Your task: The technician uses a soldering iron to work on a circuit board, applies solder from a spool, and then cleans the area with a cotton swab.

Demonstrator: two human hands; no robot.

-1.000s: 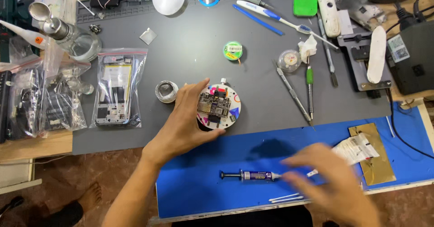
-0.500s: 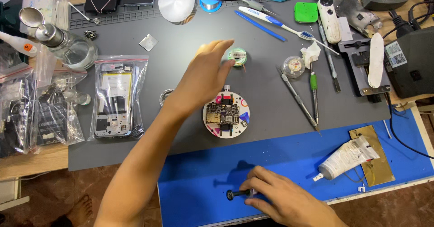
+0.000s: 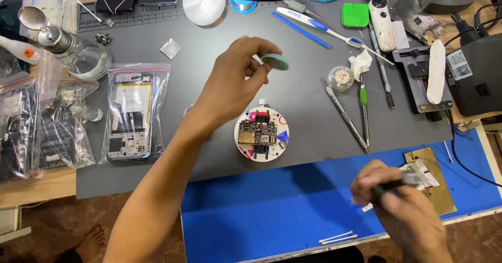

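My left hand (image 3: 232, 85) reaches over the grey mat (image 3: 303, 85) and pinches a small green round spool (image 3: 275, 61), lifted just above the mat. Below it a white round disc (image 3: 261, 133) carries a small circuit board, untouched. My right hand (image 3: 400, 203) hovers over the right side of the blue mat (image 3: 272, 210), closed around a dark syringe-like tool (image 3: 389, 186); its tip is blurred.
A plastic bag with a phone frame (image 3: 130, 111) lies at left beside a glass bottle (image 3: 73, 53). Tweezers (image 3: 345, 117), a green-handled screwdriver (image 3: 363, 111) and a toothbrush (image 3: 324, 27) lie at right. Two cotton swabs (image 3: 337, 238) and a brass plate (image 3: 436, 189) rest on the blue mat.
My left hand left the round disc, reached up to the green spool and lifted it. My right hand took the dark syringe-like tool off the blue mat and moved right.
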